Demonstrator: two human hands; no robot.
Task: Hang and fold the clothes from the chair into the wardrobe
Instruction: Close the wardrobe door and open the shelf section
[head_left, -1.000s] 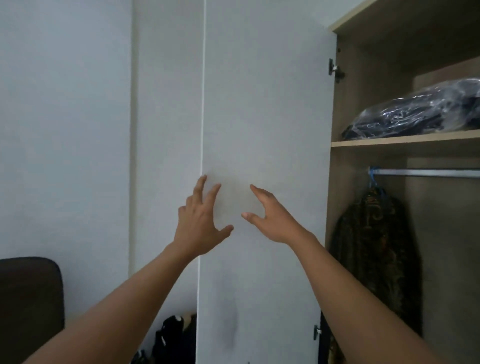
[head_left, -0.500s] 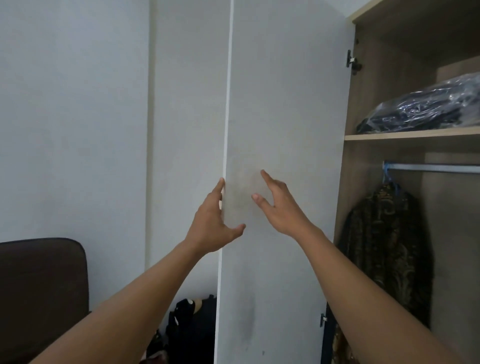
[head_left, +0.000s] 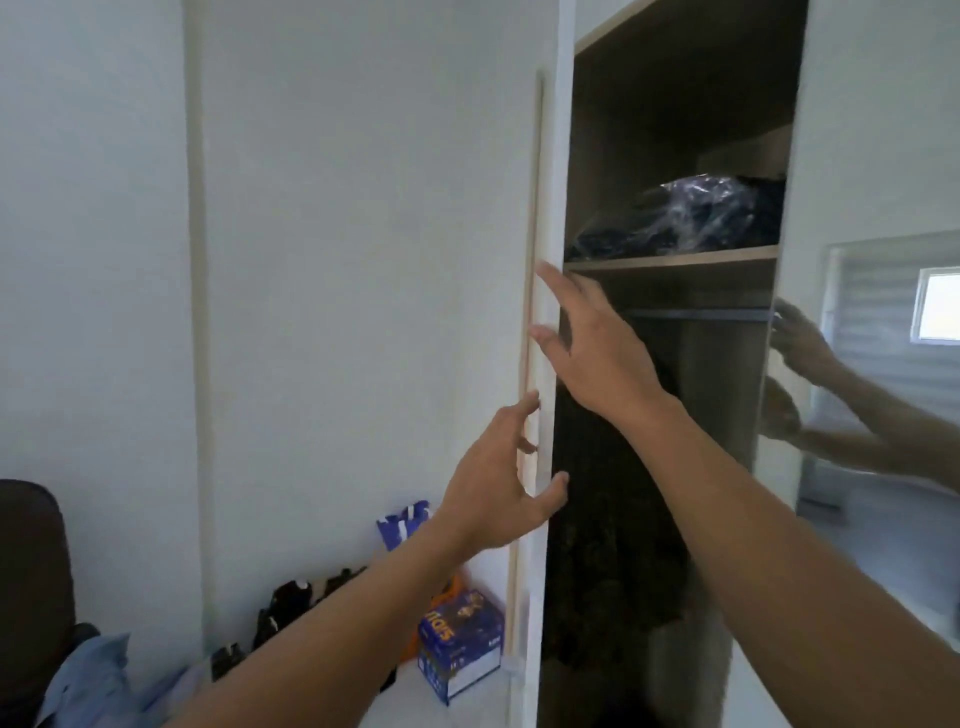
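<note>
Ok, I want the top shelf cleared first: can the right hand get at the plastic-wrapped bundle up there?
Probably yes. The door stands open, the right hand is open and empty just below the shelf, and nothing stands between it and the plastic-wrapped bundle.

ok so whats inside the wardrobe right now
A plastic-wrapped dark bundle lies on the shelf; below it runs a rail, with a dark patterned garment hanging. The right hand covers the garment's top. The mirrored door hides the wardrobe's right side.
</note>
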